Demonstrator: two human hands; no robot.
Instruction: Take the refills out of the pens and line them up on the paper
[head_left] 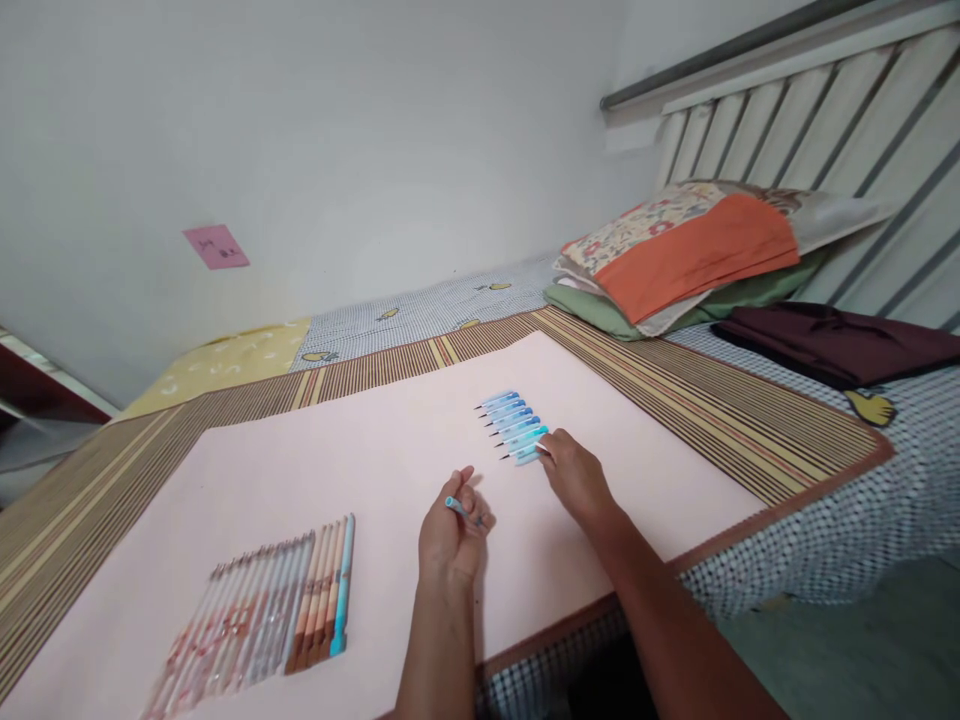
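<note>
left hand (450,540): fingers clenched on short blue pen (455,505), pale-blue end above the knuckles | right hand (574,478): fingers slack, tips touching nearest of blue pen row (514,422) | on pink sheet (375,450)

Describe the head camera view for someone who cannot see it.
A person's left hand pinches a small blue pen while the right hand touches a row of blue pens on a pink sheet. A second row of pens lies lower left.

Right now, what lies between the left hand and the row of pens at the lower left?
Nothing: in the head view only bare pink sheet separates the left hand from that row of pens.
</note>
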